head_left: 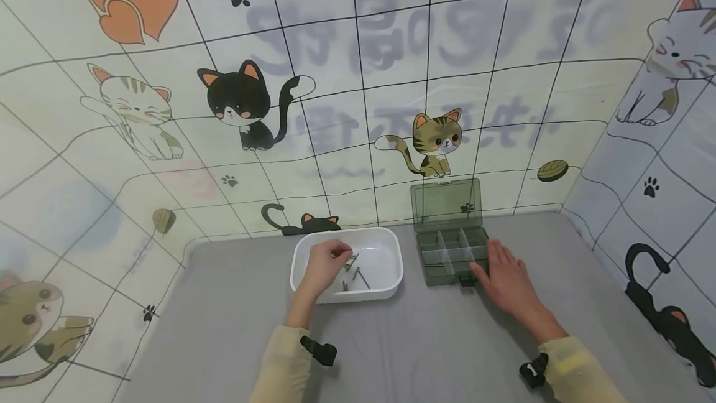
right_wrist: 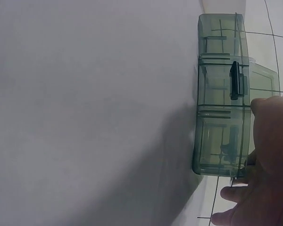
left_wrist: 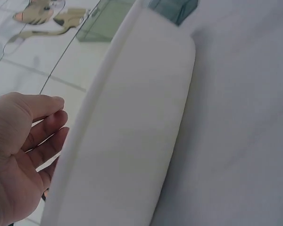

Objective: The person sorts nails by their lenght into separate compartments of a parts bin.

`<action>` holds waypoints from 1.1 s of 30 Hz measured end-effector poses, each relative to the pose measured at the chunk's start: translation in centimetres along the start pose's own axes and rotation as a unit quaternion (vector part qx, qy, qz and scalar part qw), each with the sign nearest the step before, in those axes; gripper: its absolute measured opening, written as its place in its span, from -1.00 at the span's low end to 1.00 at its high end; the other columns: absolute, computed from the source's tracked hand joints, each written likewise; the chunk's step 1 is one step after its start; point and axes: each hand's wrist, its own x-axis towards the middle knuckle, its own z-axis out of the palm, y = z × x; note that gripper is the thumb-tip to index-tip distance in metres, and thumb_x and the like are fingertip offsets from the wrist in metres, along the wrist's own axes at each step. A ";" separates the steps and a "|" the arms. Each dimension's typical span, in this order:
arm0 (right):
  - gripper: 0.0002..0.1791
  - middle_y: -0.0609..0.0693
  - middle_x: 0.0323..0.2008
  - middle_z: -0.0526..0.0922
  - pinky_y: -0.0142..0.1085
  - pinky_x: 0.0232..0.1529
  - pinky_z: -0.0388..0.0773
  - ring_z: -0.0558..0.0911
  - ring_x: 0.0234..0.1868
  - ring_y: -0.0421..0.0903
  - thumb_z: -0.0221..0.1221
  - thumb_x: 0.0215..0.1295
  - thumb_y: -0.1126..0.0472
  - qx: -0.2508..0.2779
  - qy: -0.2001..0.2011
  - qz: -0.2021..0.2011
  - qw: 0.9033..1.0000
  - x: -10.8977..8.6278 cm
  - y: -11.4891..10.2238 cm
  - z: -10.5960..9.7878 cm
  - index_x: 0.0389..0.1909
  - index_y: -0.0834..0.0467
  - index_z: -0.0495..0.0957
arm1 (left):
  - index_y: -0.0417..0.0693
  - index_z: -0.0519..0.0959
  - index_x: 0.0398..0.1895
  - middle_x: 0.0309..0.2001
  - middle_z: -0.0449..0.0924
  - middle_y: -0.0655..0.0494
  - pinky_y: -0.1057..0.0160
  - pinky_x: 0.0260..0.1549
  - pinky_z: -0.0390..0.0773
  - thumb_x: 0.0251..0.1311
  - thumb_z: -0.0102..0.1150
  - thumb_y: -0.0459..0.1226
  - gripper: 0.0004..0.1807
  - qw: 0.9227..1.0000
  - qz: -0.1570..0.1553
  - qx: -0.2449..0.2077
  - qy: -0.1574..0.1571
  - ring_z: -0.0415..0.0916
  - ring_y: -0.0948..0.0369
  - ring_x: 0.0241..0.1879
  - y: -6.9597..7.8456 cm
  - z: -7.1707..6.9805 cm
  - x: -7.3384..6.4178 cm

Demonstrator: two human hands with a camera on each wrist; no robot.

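In the head view my left hand (head_left: 323, 266) reaches over the left side of a white tray (head_left: 396, 272). Its thumb and fingertips come together just above several small metal screws (head_left: 355, 273). In the left wrist view this hand (left_wrist: 14, 146) has bent fingers beside the tray's rim; I cannot tell whether a screw is between the fingertips. My right hand (head_left: 510, 278) holds the front right corner of a green see-through compartment box (head_left: 439, 280), thumb at the front rim and fingers along the right side. The box's lid (head_left: 446, 204) stands raised at the back.
A grey cloth (head_left: 414, 353) covers the table. White sheeting (head_left: 335, 191) with black grid lines and cartoon cats rises behind and at both sides, close behind tray and box. Clear dividers (head_left: 447, 254) split the box. A black latch (head_left: 467, 280) is on its front.
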 end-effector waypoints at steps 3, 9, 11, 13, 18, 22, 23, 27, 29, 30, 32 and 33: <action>-0.11 0.60 0.46 0.02 0.49 0.29 0.03 0.09 0.44 0.53 -0.08 0.64 -0.12 -0.005 -0.002 0.002 1.000 0.0 0.1 0.1 0.47 0.61 -0.04 | -0.13 0.73 -0.25 -0.38 0.67 0.17 0.24 -0.31 0.54 0.32 0.33 -0.36 -0.96 1.000 -0.026 -0.009 0.004 0.54 0.23 -0.33 -0.5 -0.5 -0.2; -0.12 0.60 0.45 0.01 0.50 0.28 0.03 0.09 0.43 0.54 -0.08 0.64 -0.11 0.000 -0.002 0.001 1.000 -0.1 0.2 0.1 0.47 0.62 -0.04 | -0.17 0.73 -0.25 -0.36 0.67 0.15 0.18 -0.24 0.56 0.31 0.32 -0.37 -0.95 0.998 -0.053 -0.022 0.001 0.55 0.22 -0.31 -1.2 -0.6 -0.5; -0.12 0.60 0.45 0.02 0.50 0.28 0.03 0.09 0.43 0.54 -0.08 0.64 -0.11 0.000 -0.002 0.002 1.000 -0.1 0.2 0.1 0.47 0.62 -0.04 | -0.21 0.73 -0.25 -0.35 0.68 0.13 0.15 -0.21 0.58 0.30 0.31 -0.38 -0.94 0.998 -0.055 -0.021 0.002 0.56 0.20 -0.30 -1.3 -0.7 -0.6; -0.12 0.60 0.45 0.02 0.49 0.28 0.03 0.10 0.43 0.54 -0.07 0.63 -0.11 0.000 -0.001 0.003 1.000 0.0 0.1 0.1 0.47 0.61 -0.03 | -0.23 0.73 -0.24 -0.35 0.68 0.11 0.11 -0.18 0.59 0.29 0.32 -0.39 -0.93 0.998 -0.057 -0.016 0.002 0.57 0.18 -0.28 -1.5 -0.8 -0.5; -0.13 0.59 0.46 0.03 0.48 0.29 0.04 0.10 0.44 0.53 -0.05 0.63 -0.09 0.002 0.004 0.003 1.000 0.0 -0.1 0.2 0.47 0.61 -0.03 | -0.21 0.74 -0.24 -0.31 0.70 0.10 0.09 -0.13 0.60 0.27 0.34 -0.40 -0.94 0.998 -0.063 0.006 0.000 0.59 0.17 -0.25 -2.1 -1.0 -0.3; -0.14 0.59 0.46 0.03 0.47 0.30 0.05 0.11 0.44 0.53 -0.03 0.63 -0.08 0.009 0.008 0.001 1.000 -0.1 0.0 0.2 0.47 0.61 -0.02 | -0.21 0.74 -0.27 -0.33 0.70 0.08 0.10 -0.19 0.60 0.23 0.35 -0.41 -0.95 0.997 -0.072 0.023 0.001 0.58 0.17 -0.29 -2.4 -0.8 -0.1; -0.13 0.59 0.46 0.03 0.46 0.31 0.05 0.10 0.44 0.53 -0.03 0.62 -0.08 0.011 0.009 0.001 1.000 -0.1 0.0 0.2 0.47 0.61 -0.02 | -0.21 0.74 -0.28 -0.34 0.70 0.08 0.11 -0.21 0.60 0.23 0.36 -0.41 -0.96 0.997 -0.072 0.029 0.001 0.58 0.17 -0.30 -2.4 -0.8 0.0; -0.13 0.59 0.46 0.02 0.45 0.32 0.04 0.10 0.44 0.53 -0.02 0.62 -0.08 0.015 0.009 0.001 1.000 -0.1 -0.1 0.0 0.46 0.61 -0.02 | -0.25 0.74 -0.23 -0.32 0.71 0.04 0.13 -0.23 0.60 0.23 0.36 -0.42 -0.91 0.996 -0.071 0.044 -0.010 0.59 0.14 -0.28 -2.6 -0.7 0.3; -0.14 0.60 0.46 0.02 0.45 0.32 0.03 0.09 0.44 0.53 -0.01 0.62 -0.06 0.018 0.010 0.001 1.000 -0.2 -0.2 0.0 0.46 0.62 -0.02 | -0.27 0.74 -0.18 -0.28 0.72 0.01 0.12 -0.23 0.61 0.21 0.35 -0.43 -0.87 0.996 -0.072 0.047 -0.018 0.60 0.12 -0.26 -2.7 -0.6 0.5; -0.14 0.60 0.46 0.02 0.45 0.32 0.04 0.09 0.44 0.53 -0.01 0.61 -0.06 0.019 0.011 0.000 1.000 -0.2 -0.2 -0.1 0.46 0.62 -0.02 | -0.28 0.73 -0.17 -0.26 0.72 -0.01 0.11 -0.22 0.61 0.21 0.35 -0.44 -0.85 0.996 -0.075 0.047 -0.022 0.60 0.10 -0.24 -2.8 -0.6 0.6; -0.14 0.59 0.46 0.02 0.45 0.32 0.04 0.09 0.44 0.53 0.00 0.61 -0.05 0.018 0.012 0.001 1.000 -0.3 -0.2 -0.1 0.46 0.62 -0.02 | -0.28 0.73 -0.15 -0.24 0.72 -0.03 0.09 -0.20 0.61 0.19 0.34 -0.47 -0.83 0.995 -0.081 0.052 -0.030 0.60 0.08 -0.21 -3.0 -0.4 0.8; -0.14 0.59 0.46 0.02 0.44 0.33 0.03 0.09 0.44 0.53 0.00 0.61 -0.05 0.018 0.011 0.002 1.000 -0.3 -0.2 0.0 0.46 0.61 -0.02 | -0.27 0.73 -0.15 -0.23 0.71 -0.03 0.09 -0.19 0.61 0.18 0.33 -0.48 -0.82 0.994 -0.084 0.056 -0.035 0.60 0.08 -0.21 -3.1 -0.3 0.9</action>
